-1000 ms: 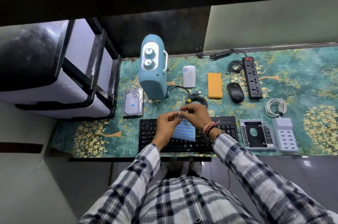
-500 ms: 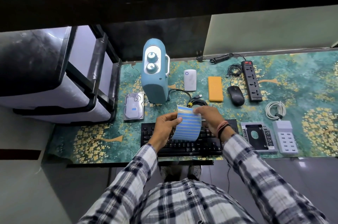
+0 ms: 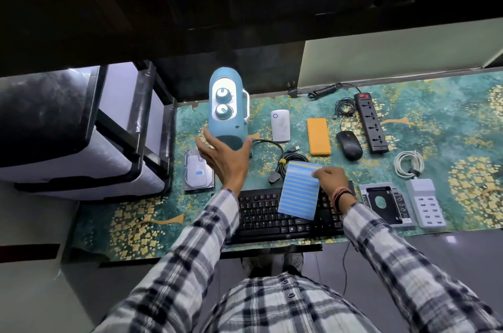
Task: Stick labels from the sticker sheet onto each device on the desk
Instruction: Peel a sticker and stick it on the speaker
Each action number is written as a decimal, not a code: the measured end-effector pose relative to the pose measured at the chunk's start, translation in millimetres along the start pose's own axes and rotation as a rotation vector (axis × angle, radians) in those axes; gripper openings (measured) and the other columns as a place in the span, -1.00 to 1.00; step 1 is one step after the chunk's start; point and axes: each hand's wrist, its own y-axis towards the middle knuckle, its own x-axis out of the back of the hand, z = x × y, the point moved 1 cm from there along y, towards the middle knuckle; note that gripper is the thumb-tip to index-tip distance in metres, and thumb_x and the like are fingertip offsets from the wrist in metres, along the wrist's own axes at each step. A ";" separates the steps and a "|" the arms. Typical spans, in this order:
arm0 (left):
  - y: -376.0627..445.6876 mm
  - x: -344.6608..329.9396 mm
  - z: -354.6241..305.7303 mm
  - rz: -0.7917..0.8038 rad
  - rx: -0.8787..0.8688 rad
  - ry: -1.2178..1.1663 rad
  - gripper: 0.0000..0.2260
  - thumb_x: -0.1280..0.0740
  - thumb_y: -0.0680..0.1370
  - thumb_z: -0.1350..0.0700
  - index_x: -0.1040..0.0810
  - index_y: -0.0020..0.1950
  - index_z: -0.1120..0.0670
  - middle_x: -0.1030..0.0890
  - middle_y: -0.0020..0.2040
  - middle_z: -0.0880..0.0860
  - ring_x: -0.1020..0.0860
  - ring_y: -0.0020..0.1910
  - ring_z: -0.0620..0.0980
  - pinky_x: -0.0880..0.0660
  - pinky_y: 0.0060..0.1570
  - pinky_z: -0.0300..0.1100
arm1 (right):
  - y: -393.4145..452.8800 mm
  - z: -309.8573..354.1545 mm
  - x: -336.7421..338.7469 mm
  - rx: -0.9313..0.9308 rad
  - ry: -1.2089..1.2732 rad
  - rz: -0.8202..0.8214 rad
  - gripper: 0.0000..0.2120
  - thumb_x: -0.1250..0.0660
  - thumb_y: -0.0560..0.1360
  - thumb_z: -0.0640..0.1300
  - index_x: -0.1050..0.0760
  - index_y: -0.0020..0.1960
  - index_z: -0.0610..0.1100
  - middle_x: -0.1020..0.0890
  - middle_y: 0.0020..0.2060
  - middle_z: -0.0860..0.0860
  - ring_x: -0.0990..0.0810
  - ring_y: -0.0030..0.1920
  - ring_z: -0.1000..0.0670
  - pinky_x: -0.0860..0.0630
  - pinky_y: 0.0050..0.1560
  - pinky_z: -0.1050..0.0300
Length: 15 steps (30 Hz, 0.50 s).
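My right hand (image 3: 328,177) pinches the top right corner of the blue-and-yellow striped sticker sheet (image 3: 299,191), which hangs over the black keyboard (image 3: 261,221). My left hand (image 3: 224,158) is spread open, fingers apart, at the base of the upright blue device with two knobs (image 3: 227,112). I cannot tell whether a label is on its fingers. The hard drive (image 3: 198,170) beside that hand bears a small blue label. Further right lie a white box (image 3: 280,125), an orange power bank (image 3: 318,136), a black mouse (image 3: 349,145) and a power strip (image 3: 370,123).
A drive caddy (image 3: 386,204) and a grey multi-port charger (image 3: 424,202) lie at the right front, with a coiled white cable (image 3: 408,164) behind them. Black cable and plug (image 3: 283,164) sit mid-desk. Stacked drawers (image 3: 81,136) border the desk on the left.
My left hand let go of the sticker sheet and reached forward-left to the blue device. My right hand now holds the sheet alone, lower and to the right.
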 end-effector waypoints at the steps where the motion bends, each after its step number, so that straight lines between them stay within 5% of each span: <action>1: 10.0 -2.0 -4.5 0.019 0.014 0.026 0.09 -0.55 0.30 -0.25 0.00 0.61 0.06 -0.05 0.59 0.21 -0.16 0.52 0.28 -0.24 0.46 0.15 | -0.1 0.8 0.5 0.024 -0.042 -0.053 -0.76 -0.39 0.45 -0.19 -0.58 -0.38 -0.20 -0.53 -0.45 -0.14 -0.47 -0.37 -0.08 -0.42 -0.29 0.14; 5: 35.8 -8.3 -17.7 0.086 0.091 0.032 0.10 -0.59 0.22 -0.17 -0.02 0.58 0.01 -0.23 0.50 0.22 -0.40 0.35 0.31 -0.50 0.20 0.16 | -2.5 5.2 -0.5 0.073 -0.033 -0.161 -0.84 -0.36 0.46 -0.19 -0.65 -0.23 -0.22 -0.67 -0.31 -0.15 -0.57 -0.26 -0.11 -0.52 -0.14 0.10; 8: 36.3 -3.8 -23.2 0.104 0.104 0.004 -0.01 -0.61 0.22 -0.06 -0.15 0.51 0.08 -0.40 0.33 0.19 -0.47 0.21 0.22 -0.42 -0.02 -0.04 | -6.2 7.8 -5.3 0.097 0.047 -0.123 -0.85 -0.41 0.43 -0.18 -0.61 -0.31 -0.17 -0.70 -0.28 -0.14 -0.58 -0.27 -0.07 -0.54 -0.15 0.10; 10: 41.9 -0.5 -19.2 0.088 0.121 -0.042 -0.07 -0.63 0.20 -0.04 -0.24 0.45 0.12 -0.44 0.30 0.17 -0.46 0.21 0.18 -0.43 0.00 -0.06 | -8.6 9.8 -8.6 0.098 0.110 -0.102 -0.84 -0.42 0.43 -0.19 -0.61 -0.33 -0.15 -0.69 -0.30 -0.09 -0.61 -0.26 -0.08 -0.58 -0.14 0.08; 15: 60.4 33.9 6.9 0.041 0.352 -0.505 -0.22 -0.66 0.20 0.01 -0.48 0.34 0.21 -0.64 0.17 0.10 -0.64 0.04 0.06 -0.65 -0.07 -0.09 | -12.8 26.6 -15.9 0.110 0.379 0.003 -0.89 -0.40 0.47 -0.24 -0.66 -0.16 -0.26 -0.69 -0.26 -0.17 -0.67 -0.23 -0.10 -0.69 -0.07 -0.04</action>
